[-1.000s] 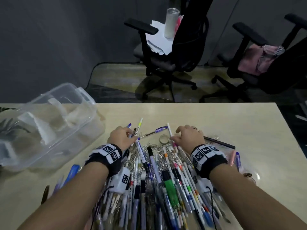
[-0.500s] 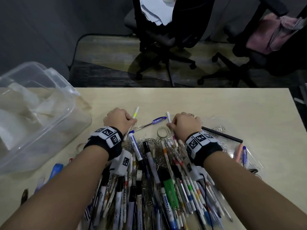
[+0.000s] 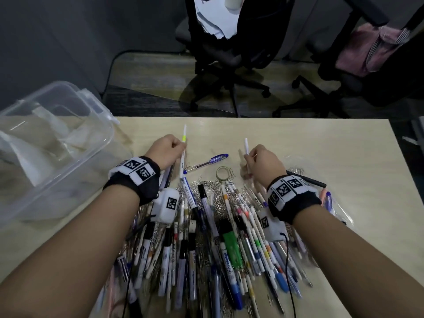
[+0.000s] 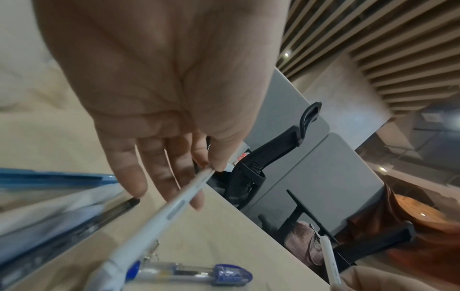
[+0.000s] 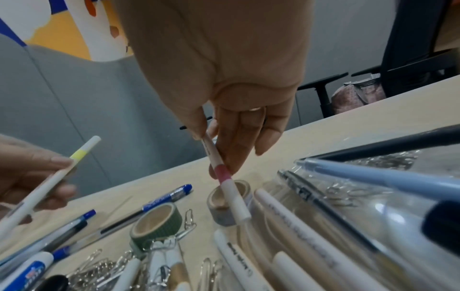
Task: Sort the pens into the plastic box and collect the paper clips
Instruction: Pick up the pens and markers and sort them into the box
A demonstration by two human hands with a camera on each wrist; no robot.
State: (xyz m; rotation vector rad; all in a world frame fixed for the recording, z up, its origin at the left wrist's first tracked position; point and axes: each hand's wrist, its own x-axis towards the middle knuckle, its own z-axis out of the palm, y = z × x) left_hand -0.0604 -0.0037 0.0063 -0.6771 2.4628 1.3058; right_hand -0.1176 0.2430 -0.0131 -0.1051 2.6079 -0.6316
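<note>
A big heap of pens mixed with silver paper clips lies on the pale table in front of me. My left hand pinches a white pen with a yellow band between thumb and fingers, lifted off the heap. My right hand pinches a white pen with a pink band, held above the tape rolls. The clear plastic box stands at the table's left, beside my left hand.
A clear pen with a blue cap lies between my hands. Two tape rolls and a long black pen sit near the right hand. Two black office chairs stand beyond the table's far edge.
Both hands have lifted off the heap, each raising the white pen it pinches. The head camera has tilted further down toward the table.
</note>
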